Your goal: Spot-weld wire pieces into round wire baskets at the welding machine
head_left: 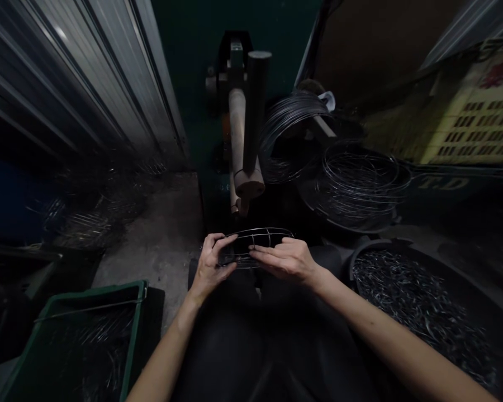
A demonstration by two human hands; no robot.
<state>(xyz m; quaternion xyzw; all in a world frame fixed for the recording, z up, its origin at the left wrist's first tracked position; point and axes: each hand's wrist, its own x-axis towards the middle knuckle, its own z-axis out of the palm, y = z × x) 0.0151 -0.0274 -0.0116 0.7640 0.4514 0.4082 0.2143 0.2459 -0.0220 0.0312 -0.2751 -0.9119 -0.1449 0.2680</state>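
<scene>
A round wire frame [268,230], made of thin metal rings joined by short cross wires, is held level above my lap. My left hand [213,261] grips its left side, fingers over the upper ring and thumb below. At the right side, my right hand [285,258] is closed against the frame, its fingers reaching along the inner cross wires. Just beyond the frame stands a machine arm [238,134] with a dark upright cylinder [256,111] and a rounded lower tip. The far parts of the frame are partly hidden by my fingers.
A green crate [140,324] with wire pieces sits at lower left. On the right, a black tub [356,254] holds many small metal bits. Behind it, a dark basin [339,220] carries loose wire rings [360,173]. A yellow crate [473,125] stands farther back.
</scene>
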